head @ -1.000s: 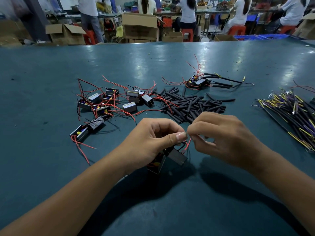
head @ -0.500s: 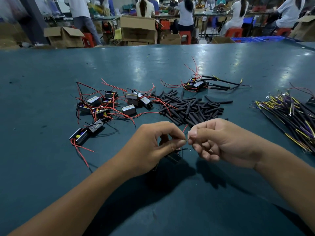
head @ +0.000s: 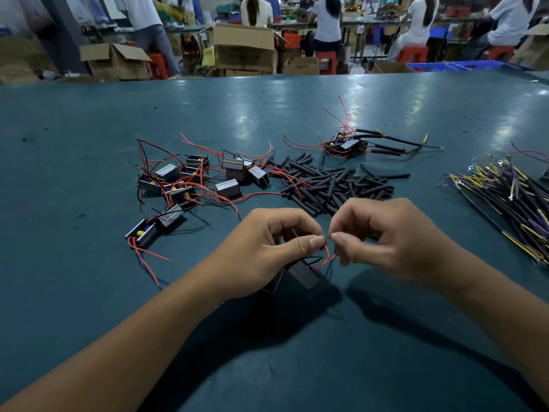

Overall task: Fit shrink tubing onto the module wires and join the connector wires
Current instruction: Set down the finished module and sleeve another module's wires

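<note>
Both hands pinch red wire (head: 326, 257): left hand (head: 267, 248), right hand (head: 383, 236); module (head: 303, 273) beneath; bare table (head: 326, 337) nearer.

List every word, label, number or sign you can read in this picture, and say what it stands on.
No text is readable.
Small black modules with red wires: faces show only pale stripes, no legible print.
Brown cardboard boxes behind the teal table: no marking legible, too blurred.
Black shrink tubing pieces: plain.
</note>
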`<state>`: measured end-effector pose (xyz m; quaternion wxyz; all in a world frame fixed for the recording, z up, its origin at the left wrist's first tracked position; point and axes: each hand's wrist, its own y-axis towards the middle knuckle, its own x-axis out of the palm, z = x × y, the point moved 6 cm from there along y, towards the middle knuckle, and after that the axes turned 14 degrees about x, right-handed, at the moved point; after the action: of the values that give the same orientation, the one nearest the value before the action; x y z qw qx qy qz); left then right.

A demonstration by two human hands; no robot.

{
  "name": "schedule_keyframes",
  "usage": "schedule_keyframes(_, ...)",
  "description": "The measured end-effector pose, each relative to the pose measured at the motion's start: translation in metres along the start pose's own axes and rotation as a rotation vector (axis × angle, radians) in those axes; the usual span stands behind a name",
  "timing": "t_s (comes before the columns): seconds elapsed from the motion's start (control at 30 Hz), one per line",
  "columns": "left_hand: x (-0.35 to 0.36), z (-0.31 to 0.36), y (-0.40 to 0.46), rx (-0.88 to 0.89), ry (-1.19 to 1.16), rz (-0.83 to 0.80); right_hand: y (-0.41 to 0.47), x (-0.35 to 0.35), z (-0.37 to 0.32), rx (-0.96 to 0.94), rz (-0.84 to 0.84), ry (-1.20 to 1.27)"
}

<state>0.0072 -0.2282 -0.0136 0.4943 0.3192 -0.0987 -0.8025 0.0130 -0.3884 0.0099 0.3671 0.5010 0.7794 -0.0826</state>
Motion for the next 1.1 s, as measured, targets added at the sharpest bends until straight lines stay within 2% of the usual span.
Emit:
schedule_keyframes(0.07,0.001,-0.003,-0.001,-0.041,-0.108,0.018,-0.006,-0.001,-0.015,-0.288,0.203,-0.435)
schedule_keyframes(0.1,0.001,-0.003,-0.001,-0.054,-0.164,0.028,-0.008,-0.001,-0.02,-0.373,0.251,-0.526)
schedule_keyframes(0.2,0.001,-0.002,-0.001,-0.056,-0.18,0.033,-0.007,0.001,-0.021,-0.399,0.242,-0.501)
schedule_keyframes(0.3,0.002,0.0,0.0,-0.041,-0.117,0.029,-0.001,0.003,-0.005,-0.143,0.099,-0.253)
schedule_keyframes(0.43,-0.003,0.005,0.001,0.012,-0.004,0.032,0.004,0.016,0.016,0.39,-0.152,0.449)
schedule_keyframes(0.5,-0.003,0.009,0.001,0.033,0.045,0.032,0.001,0.027,0.019,0.588,-0.243,0.659)
schedule_keyframes(0.57,-0.002,0.013,0.001,0.053,0.115,0.021,-0.003,0.036,0.019,0.732,-0.303,0.771)
schedule_keyframes(0.63,-0.002,0.016,0.001,0.108,0.308,0.007,-0.006,0.039,0.019,0.826,-0.327,0.842)
schedule_keyframes(0.7,-0.001,0.02,0.002,0.176,0.505,0.0,-0.008,0.04,0.018,0.867,-0.347,0.853)
schedule_keyframes(0.8,0.003,0.023,0.003,0.251,0.613,-0.034,-0.01,0.042,0.019,0.876,-0.346,0.806)
schedule_keyframes(0.87,0.005,0.022,0.002,0.256,0.624,-0.044,-0.006,0.039,0.02,0.764,-0.263,0.695)
schedule_keyframes(0.9,0.004,0.021,0.002,0.24,0.599,-0.04,-0.003,0.033,0.018,0.622,-0.182,0.554)
schedule_keyframes(0.97,0.002,0.016,0.001,0.17,0.427,-0.023,0.001,0.018,0.002,0.197,0.031,0.113)
schedule_keyframes(1.03,0.003,0.01,0.001,0.078,0.158,-0.022,-0.005,0.013,-0.018,-0.206,0.191,-0.303)
schedule_keyframes(1.1,0.004,0.005,0.002,0.011,-0.039,0.02,-0.009,0.014,-0.026,-0.452,0.276,-0.556)
